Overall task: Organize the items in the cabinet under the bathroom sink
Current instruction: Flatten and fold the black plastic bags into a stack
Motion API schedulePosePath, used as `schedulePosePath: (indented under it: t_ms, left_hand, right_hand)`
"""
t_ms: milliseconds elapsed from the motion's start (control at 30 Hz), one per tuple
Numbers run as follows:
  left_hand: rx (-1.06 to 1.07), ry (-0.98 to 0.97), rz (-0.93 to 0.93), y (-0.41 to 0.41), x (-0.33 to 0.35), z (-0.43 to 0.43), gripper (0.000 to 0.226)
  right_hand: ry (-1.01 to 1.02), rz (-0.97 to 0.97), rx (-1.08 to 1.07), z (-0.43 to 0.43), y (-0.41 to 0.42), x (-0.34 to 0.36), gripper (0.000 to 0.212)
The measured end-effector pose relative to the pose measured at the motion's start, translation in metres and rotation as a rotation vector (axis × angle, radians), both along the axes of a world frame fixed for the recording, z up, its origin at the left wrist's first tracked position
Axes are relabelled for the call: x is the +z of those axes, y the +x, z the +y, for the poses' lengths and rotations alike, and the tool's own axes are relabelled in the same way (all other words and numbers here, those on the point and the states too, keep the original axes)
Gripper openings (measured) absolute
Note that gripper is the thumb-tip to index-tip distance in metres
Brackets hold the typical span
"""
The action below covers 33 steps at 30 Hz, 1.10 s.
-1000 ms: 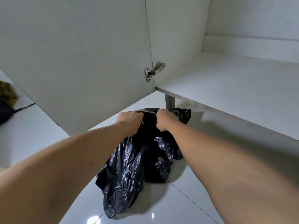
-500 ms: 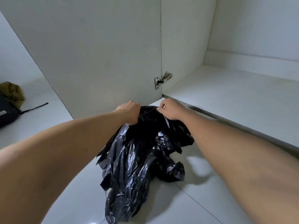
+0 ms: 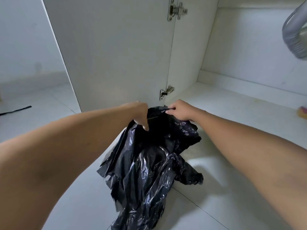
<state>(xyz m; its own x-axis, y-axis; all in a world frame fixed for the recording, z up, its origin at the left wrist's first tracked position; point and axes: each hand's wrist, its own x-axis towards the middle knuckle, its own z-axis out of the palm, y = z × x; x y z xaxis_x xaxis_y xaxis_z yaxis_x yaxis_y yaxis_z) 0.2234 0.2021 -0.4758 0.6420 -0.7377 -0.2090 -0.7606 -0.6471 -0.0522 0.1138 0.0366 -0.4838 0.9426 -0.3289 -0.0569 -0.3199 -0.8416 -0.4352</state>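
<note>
The left hand (image 3: 139, 113) and right hand (image 3: 180, 110) each grip the top edge of the bag (image 3: 149, 163), probably to lift it into the cabinet (image 3: 235, 103).

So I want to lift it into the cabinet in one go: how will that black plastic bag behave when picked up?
Probably floppy: the black plastic bag hangs in crumpled folds below the left hand and right hand. Likely light: it sags with no bulge showing. Its glossy film may slip, so pinch firmly.
</note>
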Motion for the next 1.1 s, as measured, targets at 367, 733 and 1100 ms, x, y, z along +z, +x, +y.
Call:
schedulePosePath:
  t_ms: [367,733,1100]
  left_hand:
    - [0.148,-0.527,-0.053,-0.004,0.035,-0.011,0.023]
    - [0.144,-1.162,0.241,-0.003,0.075,0.001,0.035]
    - [0.135,-1.503,0.461,-0.007,0.119,0.008,0.028]
  right_hand:
    - [0.541,-0.013,-0.050,0.017,0.004,0.052,0.064]
    - [0.394,0.058,-0.327,0.013,-0.028,0.023,0.065]
    - [0.564,-0.734,-0.949,0.006,-0.043,0.081,0.024]
